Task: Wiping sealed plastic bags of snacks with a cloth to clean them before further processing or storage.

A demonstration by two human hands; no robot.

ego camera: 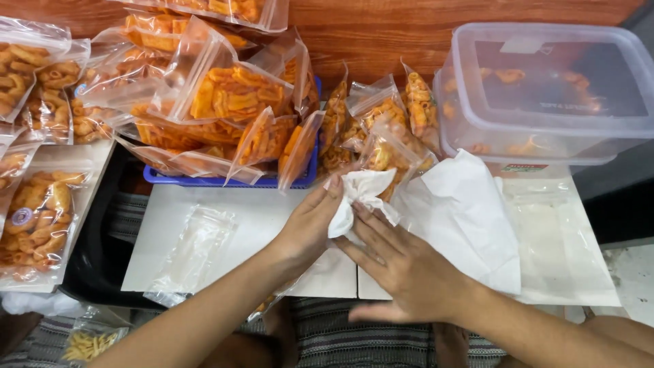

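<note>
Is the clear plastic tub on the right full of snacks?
No, the tub holds only a few orange snack pieces on its bottom.

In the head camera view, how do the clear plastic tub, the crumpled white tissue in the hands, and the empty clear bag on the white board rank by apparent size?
1. Clear plastic tub, plainly largest.
2. Empty clear bag.
3. Crumpled white tissue, held between left hand and right hand; the hands hide part of it, so this ranking is less sure.
</note>
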